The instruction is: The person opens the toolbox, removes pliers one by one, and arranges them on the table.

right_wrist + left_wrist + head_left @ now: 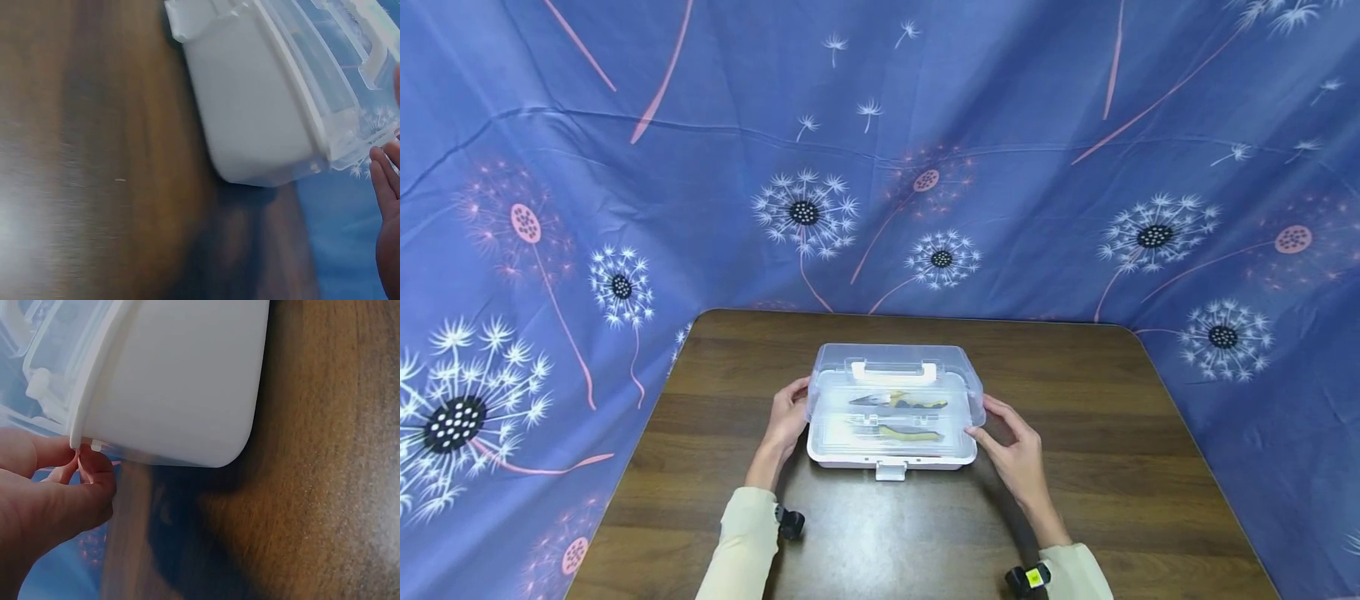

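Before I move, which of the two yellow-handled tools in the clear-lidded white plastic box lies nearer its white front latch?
The lower yellow-handled tool in the head view; the other, with a pointed metal tip, lies farther from the latch.

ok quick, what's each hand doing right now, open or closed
Left hand: closed, pinching the side edge of the case.
Right hand: at the side of the clear lid; whether it grips cannot be told.

Two hands point(786, 419) point(1018, 454) here, one case point(850, 461) — one clear lid point(833, 360), one handle point(892, 372), one front latch point(891, 472) — and two yellow-handled tools point(917, 402) point(910, 434) showing! Two wrist cameras point(791, 524) point(1021, 582), two sleeves point(743, 537) point(1078, 573), one table point(1150, 500).
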The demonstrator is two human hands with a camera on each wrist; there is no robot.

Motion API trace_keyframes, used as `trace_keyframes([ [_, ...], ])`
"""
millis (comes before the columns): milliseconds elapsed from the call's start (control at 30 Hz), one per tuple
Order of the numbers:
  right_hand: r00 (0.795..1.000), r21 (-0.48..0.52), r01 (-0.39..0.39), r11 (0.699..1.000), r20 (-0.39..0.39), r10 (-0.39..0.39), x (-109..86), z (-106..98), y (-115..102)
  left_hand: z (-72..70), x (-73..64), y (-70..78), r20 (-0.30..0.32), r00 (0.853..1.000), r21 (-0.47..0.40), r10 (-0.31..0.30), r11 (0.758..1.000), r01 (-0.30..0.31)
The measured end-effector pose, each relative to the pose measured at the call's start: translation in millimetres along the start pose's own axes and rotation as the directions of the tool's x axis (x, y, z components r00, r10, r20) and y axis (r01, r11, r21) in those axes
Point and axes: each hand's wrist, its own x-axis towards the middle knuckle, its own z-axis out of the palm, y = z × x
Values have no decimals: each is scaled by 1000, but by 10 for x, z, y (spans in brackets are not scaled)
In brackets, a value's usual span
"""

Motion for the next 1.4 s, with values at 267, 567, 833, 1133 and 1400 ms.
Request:
trace_keyframes([
  [267,999,-83,32,996,-30,-34,276,9,-232,17,31,-48,-48,999,40,-8,999,10],
  [567,999,-86,-48,995,-30,46,612,24,-292,5,9,-39,-44,999,51,-27,998,29],
  [833,999,-2,-47,999,-28,47,866,64,-273,5,18,-47,-27,999,47,-27,998,28],
  [1133,998,-99,20,995,-57,-26,1015,88,-151,-11,31,-63,-21,1000,53,-6,999,7],
  [1400,997,-108,75,991,0,-75,1147,82,-67,-13,34,-73,-7,1000,43,5,999,-5],
])
